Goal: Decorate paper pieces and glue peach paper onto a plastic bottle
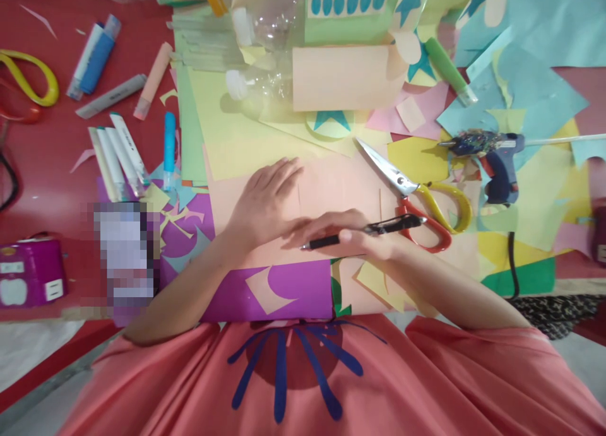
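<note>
My left hand (265, 202) lies flat on a sheet of peach paper (336, 177), its fingers stretched out. A black pen (326, 241) is in my right hand (350, 228), held between thumb and fingers with the tip pointing left. The fingertips of my right hand come close to my left thumb; whether they touch I cannot tell. Thin pencil-like lines show on the peach paper. Just right of my right hand rest scissors (411, 193) with one yellow and one red handle, blades pointing up and left.
Plastic bottles (265, 86), one wrapped in peach paper (345, 79), lie beyond my hands. A glue gun (502, 158) sits at the right. Several markers (118, 158) and a phone (123, 247) are at the left. Purple paper (293, 291) and scraps lie nearest my body.
</note>
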{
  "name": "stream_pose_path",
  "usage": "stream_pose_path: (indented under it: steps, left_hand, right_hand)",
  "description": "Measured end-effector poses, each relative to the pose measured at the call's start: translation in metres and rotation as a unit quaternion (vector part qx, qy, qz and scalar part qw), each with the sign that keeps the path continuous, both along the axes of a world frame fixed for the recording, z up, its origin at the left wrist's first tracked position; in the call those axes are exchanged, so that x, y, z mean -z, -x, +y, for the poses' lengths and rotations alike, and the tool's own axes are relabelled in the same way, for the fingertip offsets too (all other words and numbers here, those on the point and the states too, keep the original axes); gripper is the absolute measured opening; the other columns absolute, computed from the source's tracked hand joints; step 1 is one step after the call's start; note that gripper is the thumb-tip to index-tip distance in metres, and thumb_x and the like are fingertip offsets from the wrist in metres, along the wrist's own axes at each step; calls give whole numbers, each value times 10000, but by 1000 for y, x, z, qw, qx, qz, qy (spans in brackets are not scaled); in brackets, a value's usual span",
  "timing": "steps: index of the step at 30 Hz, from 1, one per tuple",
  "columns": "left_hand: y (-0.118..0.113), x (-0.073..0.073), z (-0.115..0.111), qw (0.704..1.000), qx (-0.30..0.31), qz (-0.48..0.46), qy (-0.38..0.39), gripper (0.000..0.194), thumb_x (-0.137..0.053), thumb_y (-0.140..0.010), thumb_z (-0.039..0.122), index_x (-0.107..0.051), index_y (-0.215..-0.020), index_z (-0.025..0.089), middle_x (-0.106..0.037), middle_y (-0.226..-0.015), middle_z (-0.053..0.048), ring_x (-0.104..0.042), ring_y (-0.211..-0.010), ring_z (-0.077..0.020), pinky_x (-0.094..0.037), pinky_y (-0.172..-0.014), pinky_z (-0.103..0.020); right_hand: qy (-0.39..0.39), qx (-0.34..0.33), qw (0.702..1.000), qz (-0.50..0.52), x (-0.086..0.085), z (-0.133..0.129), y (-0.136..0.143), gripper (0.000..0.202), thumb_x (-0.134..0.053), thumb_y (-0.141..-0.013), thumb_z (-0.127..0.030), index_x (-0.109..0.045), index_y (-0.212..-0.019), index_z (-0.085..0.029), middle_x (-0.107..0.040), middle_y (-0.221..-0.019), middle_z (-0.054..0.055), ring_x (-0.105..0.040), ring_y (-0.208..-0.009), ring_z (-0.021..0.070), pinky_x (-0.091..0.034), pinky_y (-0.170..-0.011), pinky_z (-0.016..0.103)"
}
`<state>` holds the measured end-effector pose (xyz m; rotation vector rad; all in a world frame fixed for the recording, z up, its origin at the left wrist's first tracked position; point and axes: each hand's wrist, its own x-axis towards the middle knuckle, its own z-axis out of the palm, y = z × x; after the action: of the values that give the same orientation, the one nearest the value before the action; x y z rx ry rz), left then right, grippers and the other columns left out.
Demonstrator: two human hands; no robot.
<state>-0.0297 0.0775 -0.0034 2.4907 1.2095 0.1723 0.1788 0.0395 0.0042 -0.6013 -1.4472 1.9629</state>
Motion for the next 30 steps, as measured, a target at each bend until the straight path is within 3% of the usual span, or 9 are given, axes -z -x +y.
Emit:
stream_pose_path:
  steps: [2,5,14,18,20,22,24,26,30]
  left_hand:
    - [1,0,0,1000,7,2,4,801,-595,-862,582,-356,-1474,123,-385,-1557,-182,-333,-1462,-322,-262,-1201,-450]
    - [2,0,0,1000,8,1,5,814,-587,-861,606,-348,-1477,131,-377,-1562,-179,-329,-1462,-327,-270,-1194,-451]
    - [3,-1,1,1000,6,-4,4,823,-578,-856,626,-341,-1481,146,-386,-1559,-170,-350,-1449,-324,-276,-1190,-448]
    - [3,1,0,1000,0,-6,0,824,-564,-852,651,-344,-1487,174,-397,-1557,-147,-358,-1446,-317,-279,-1187,-448]
    - [2,3,0,1000,-4,-5,-6,811,-546,-860,656,-361,-1482,169,-407,-1552,-143,-362,-1446,-308,-277,-1190,-439]
    - [1,3,0,1000,-8,1,-6,795,-537,-875,636,-370,-1478,146,-406,-1550,-152,-354,-1450,-304,-270,-1195,-438]
    - [-1,1,0,1000,-7,14,4,807,-563,-869,606,-366,-1478,115,-394,-1553,-170,-340,-1457,-311,-265,-1199,-444]
    - [-2,-2,1,999,-7,26,20,832,-613,-845,572,-358,-1480,98,-382,-1557,-181,-326,-1462,-323,-262,-1203,-454]
    - [-4,-5,1,999,-10,29,41,830,-659,-822,509,-350,-1482,112,-379,-1558,-177,-313,-1467,-338,-254,-1208,-473]
  right_hand:
    - [5,-82,997,4,-2,0,-1,468,-474,-945,-509,-638,-1167,-131,-673,-1233,179,-615,-1209,242,-501,-1019,451]
    - [8,-120,993,5,-4,1,-3,485,-482,-953,-481,-613,-1249,-119,-645,-1271,183,-589,-1245,234,-487,-1045,428]
    - [-39,-122,992,-19,-7,4,-2,421,-483,-959,-440,-659,-1160,-116,-697,-1167,162,-679,-1081,194,-553,-928,344]
    - [-2,-127,992,1,-5,2,-2,419,-494,-953,-450,-655,-1177,-136,-691,-1203,161,-675,-1106,204,-550,-944,370]
    - [32,-80,996,39,-5,1,-3,423,-498,-943,-487,-670,-1144,-158,-710,-1170,147,-678,-1104,224,-546,-952,422]
    - [28,37,998,46,-6,2,-5,391,-526,-924,-500,-697,-1059,-176,-739,-1065,114,-700,-1034,226,-556,-921,438]
    - [-7,184,983,-15,-9,6,-9,310,-572,-909,-455,-718,-982,-192,-745,-951,69,-717,-914,194,-573,-865,397]
    - [-36,291,951,-97,-12,11,-13,226,-625,-886,-398,-720,-942,-201,-734,-881,33,-710,-805,155,-581,-802,346]
    - [-18,347,923,-163,-13,19,-12,213,-707,-808,-390,-667,-902,-203,-706,-830,1,-666,-669,120,-578,-679,306]
